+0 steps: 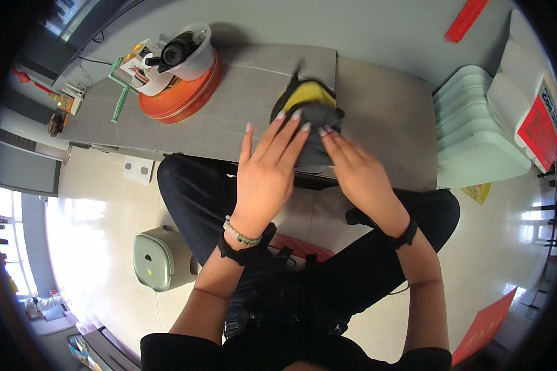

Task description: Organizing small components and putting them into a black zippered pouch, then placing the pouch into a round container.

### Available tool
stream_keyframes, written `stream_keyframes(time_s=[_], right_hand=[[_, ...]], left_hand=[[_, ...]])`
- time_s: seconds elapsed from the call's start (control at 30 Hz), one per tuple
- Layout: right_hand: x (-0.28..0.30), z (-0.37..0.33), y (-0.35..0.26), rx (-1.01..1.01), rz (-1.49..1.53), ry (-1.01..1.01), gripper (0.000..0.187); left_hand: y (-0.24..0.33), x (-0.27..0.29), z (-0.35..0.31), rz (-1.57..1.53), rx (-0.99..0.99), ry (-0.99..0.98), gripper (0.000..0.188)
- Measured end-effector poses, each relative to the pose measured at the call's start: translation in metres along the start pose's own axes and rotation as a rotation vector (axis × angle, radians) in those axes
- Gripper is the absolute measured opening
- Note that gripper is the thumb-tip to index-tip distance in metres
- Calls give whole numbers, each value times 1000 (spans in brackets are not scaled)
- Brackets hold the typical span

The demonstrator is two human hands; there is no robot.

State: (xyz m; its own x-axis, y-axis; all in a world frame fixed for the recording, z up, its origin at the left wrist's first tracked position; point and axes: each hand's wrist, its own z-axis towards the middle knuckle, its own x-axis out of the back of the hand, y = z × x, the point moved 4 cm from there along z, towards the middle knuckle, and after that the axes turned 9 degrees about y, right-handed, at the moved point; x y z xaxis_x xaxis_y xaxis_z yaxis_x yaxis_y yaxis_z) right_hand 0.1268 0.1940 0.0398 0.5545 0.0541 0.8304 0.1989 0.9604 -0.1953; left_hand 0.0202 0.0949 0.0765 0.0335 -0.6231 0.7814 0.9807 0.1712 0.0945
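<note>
A dark grey and yellow fabric item (312,117), perhaps a small bag, lies near the front edge of the grey cabinet top (254,99). A thin dark strap or loop sticks up at its far end, smeared by motion. Both hands rest on its near, grey part. My left hand (269,161) lies with fingers stretched and apart, the fingertips on the fabric. From the other side my right hand (359,170) touches it with straight fingers angled toward the left. Its exact kind is hard to make out under the hands.
Left on the cabinet, a round orange tin (179,102) carries a clear tub (198,59) with a black device, beside a green stand (122,93). Stacked pale green stools (476,136) stand right. A green bin (161,260) and white scale (137,170) are on the floor.
</note>
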Motion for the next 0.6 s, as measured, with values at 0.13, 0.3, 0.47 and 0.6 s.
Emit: stream_keyframes(time_s=[0.13,0.3,0.47,0.6], right_hand=[[-40,-5,9,30,158,-181,51],[-44,-4,15,12,176,-220,54],[-57,-7,12,19,183,-243,56],[-72,-4,8,-17,188,-263,58]], left_hand=[[-31,-35,-62,78,214,-391,45],[-35,-32,-57,-26,217,-377,46],[-38,-42,-35,-137,23,-338,53],[-45,-77,-51,-19,31,-427,62]])
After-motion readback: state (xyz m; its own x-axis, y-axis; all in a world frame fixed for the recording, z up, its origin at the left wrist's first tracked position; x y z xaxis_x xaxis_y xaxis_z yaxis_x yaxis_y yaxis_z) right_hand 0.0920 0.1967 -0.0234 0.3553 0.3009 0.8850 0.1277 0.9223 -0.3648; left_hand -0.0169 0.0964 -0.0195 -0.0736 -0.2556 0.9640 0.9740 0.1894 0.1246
